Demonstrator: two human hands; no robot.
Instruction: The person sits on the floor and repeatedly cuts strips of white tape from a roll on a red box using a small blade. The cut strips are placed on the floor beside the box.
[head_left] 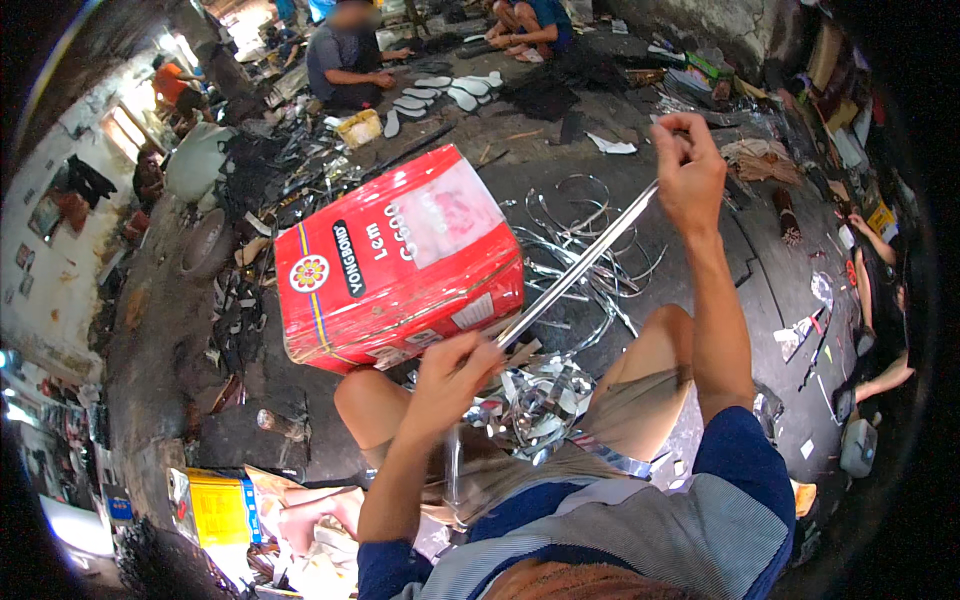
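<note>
The left hand (455,376) and right hand (692,175) are pinching a silvery strip (585,265)! It's slanting past the red box's (400,265) right side, left hand sitting nearer.

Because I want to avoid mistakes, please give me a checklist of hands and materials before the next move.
1. Left hand on the silver strip: ok, fingers closed around it.
2. Right hand on the strip: ok, gripping it farther from the body.
3. Strip straight between the hands: ok, no slack visible.
4. Strip not touching the red box: cannot tell, they are close.
5. Loose strips tidy: not ok, they lie tangled on the floor.
</note>
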